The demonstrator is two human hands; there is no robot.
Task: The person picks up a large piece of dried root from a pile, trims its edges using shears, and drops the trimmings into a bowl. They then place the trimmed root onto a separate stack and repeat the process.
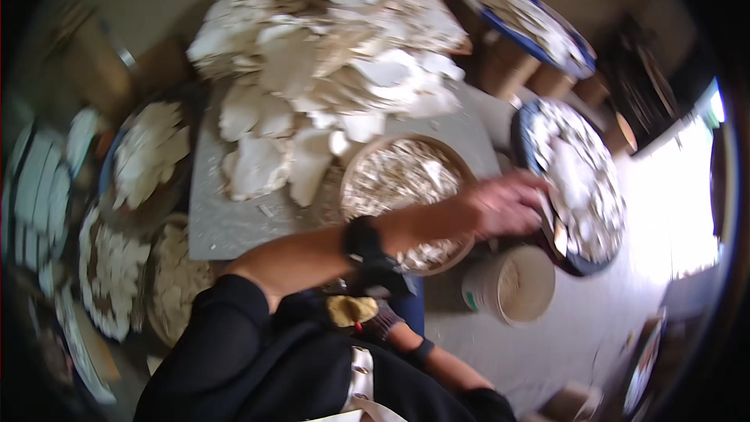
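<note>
My bare left hand (pixel 510 205), blurred by motion, reaches across to the right. Its fingertips are beside a thin pale piece (pixel 556 234) at the near edge of a dark blue basin heaped with whitish pieces (pixel 577 181). Whether the fingers grip that piece is unclear. Under my left forearm stands a round tub (pixel 404 181) filled with small pale scraps. Close to my body is my right hand (pixel 378 319) in a dark knit glove. A yellow object (pixel 351 309) and a small red part show at its fingers; its grip is partly hidden.
Flat cream-coloured pieces (pixel 334 64) are piled on a grey table (pixel 234 234). A whitish bucket (pixel 524 287) stands on the floor at right. A blue-rimmed tray (pixel 527 23) lies beyond, and basins of pieces (pixel 114 269) stand at left.
</note>
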